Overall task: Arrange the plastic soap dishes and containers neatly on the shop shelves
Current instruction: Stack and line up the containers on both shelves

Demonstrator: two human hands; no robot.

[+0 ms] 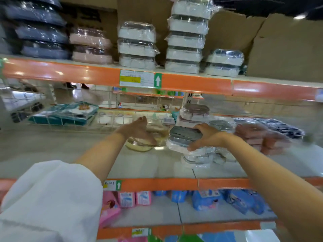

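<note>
On the middle white shelf, the right hand grips a wrapped white plastic soap dish with a grey lid atop a short stack of similar dishes; the left hand reaches, fingers loosely extended, over a wrapped cream-yellow round container, holding nothing; matching white dishes stand stacked above.

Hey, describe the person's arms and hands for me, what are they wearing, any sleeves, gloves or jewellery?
The left arm has a loose white sleeve bunched up near the elbow, leaving the forearm bare. The right arm shows no sleeve in view. The left hand and right hand are bare, with no gloves. No watch, bracelet or ring is visible, though the picture is somewhat blurred.
</note>
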